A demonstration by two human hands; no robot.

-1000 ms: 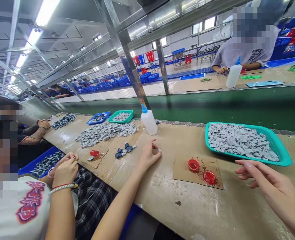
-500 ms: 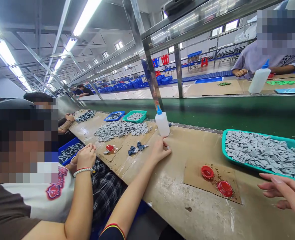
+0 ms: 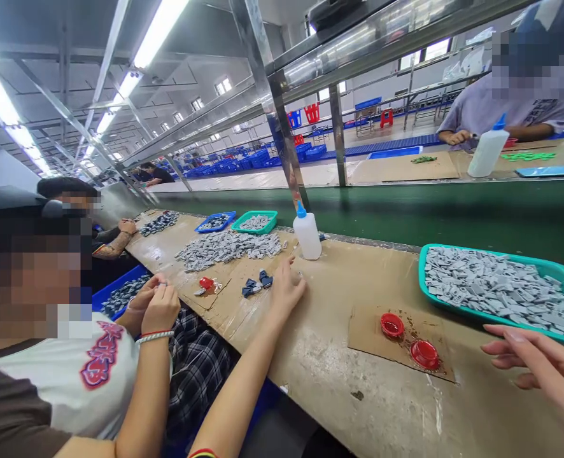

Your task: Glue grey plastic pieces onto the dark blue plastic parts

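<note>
My left hand (image 3: 286, 289) reaches over the cardboard-covered worktop (image 3: 330, 292), fingers loosely curled with a gap between thumb and index finger. Nothing shows in its grasp. Just left of it lie several dark plastic pieces with grey parts (image 3: 258, 284), and behind it stands a white squeeze bottle (image 3: 307, 236) with a blue nozzle. From the right edge comes my right hand (image 3: 537, 366), fingers stretched and holding nothing, in front of a teal basket (image 3: 423, 280) full of small grey plastic pieces (image 3: 492, 286). Two red caps (image 3: 392, 326) sit on a cardboard scrap (image 3: 365, 337) between my hands.
A heap of grey pieces (image 3: 227, 248) lies to the left, below a blue tray (image 3: 215, 222) and a small green basket (image 3: 254, 221). A co-worker (image 3: 114, 356) sits close on my left. Metal posts (image 3: 286, 127) rise beyond the worktop, beside a green belt (image 3: 382, 210).
My left hand has moved left, away from the bottle and nearer the dark pieces. The right hand stays almost where it was. The co-worker's hands have lowered slightly to the left.
</note>
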